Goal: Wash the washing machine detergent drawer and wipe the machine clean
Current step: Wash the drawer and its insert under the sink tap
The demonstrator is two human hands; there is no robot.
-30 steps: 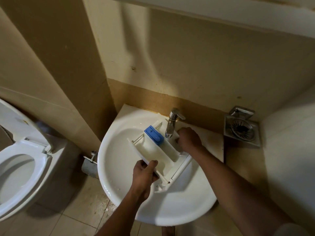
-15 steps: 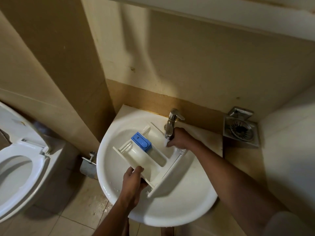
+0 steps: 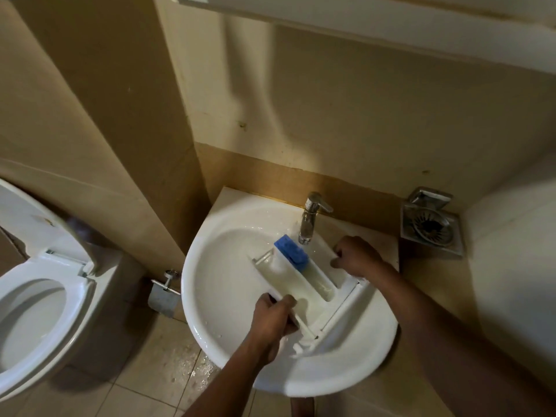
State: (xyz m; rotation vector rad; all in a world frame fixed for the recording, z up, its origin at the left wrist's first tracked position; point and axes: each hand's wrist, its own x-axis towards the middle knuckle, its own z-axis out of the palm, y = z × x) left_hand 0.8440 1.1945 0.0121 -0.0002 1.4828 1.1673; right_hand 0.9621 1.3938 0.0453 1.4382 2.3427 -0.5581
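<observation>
Beige walls close in a small bathroom, with a white sink [image 3: 221, 284] fixed below a darker tiled band and a chrome tap [image 3: 310, 219] at its back edge. Lying across the bowl is the detergent drawer [image 3: 304, 284], white, set on a slant. Its open compartments face up and its blue insert [image 3: 291, 252] sits at the far end, just under and to the left of the tap's spout. The wide front panel of the drawer points toward the near right rim of the sink.

The person's left hand [image 3: 272, 319] comes up from below on a bare forearm and meets the drawer's near long edge, close to the front panel. Its fingers are curled over that edge with the thumb on top, gripping the wall. The right hand [image 3: 356, 255] reaches in from the right, the arm stretched across the sink's rim, knuckles up. It sits against the drawer's far side, just right of the tap, with the fingers bent tight over the far wall, holding it. So the drawer lies between the two hands, one on each long side.

Off to the left stands a toilet [image 3: 39, 299] with its lid raised, and a metal paper holder [image 3: 164, 293] sits between it and the sink. A square metal drain [image 3: 430, 225] shows to the right.
</observation>
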